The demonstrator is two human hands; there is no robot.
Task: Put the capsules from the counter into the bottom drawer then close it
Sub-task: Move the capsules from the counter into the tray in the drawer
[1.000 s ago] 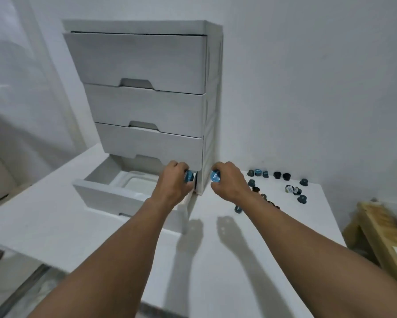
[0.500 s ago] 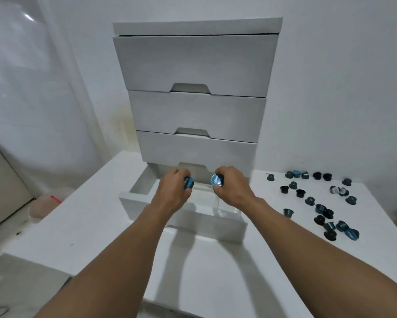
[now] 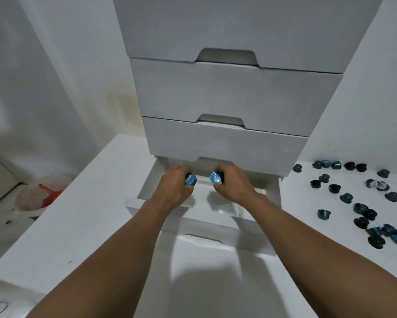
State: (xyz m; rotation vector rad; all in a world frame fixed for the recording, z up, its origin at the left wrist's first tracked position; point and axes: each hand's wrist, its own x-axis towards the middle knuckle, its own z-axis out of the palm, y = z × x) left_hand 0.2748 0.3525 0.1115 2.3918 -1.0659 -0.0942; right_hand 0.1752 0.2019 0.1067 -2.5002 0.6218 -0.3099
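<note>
The left hand (image 3: 174,187) grips a blue-lidded capsule (image 3: 190,179) in curled fingers, its foil face turned towards the other hand. The right hand (image 3: 234,184) grips a second capsule (image 3: 217,177) the same way, so the two lids face each other across a small gap. Both hands hang over the rear half of the open bottom drawer (image 3: 206,226), close under the lip of the shut drawer above (image 3: 227,143). The relation that matters is vertical: the drawer's pale floor lies straight below both capsules, and nothing stands between, so letting go looks like all the next move needs. Whether the floor already holds capsules cannot be told, since the hands and forearms cover much of it. The drawer is pulled out towards the person along the counter (image 3: 78,226), so closing it will probably mean a push on its front wall, away from the body and towards the drawer unit (image 3: 234,97) at the counter's back edge. The remaining capsules (image 3: 346,198) lie scattered on the counter to the right of the unit, from the back edge down towards the right edge, well apart from the drawer. They are on the right hand's side, so that hand seems the nearer one for the next pick-up, while the left would have to cross over the drawer.
</note>
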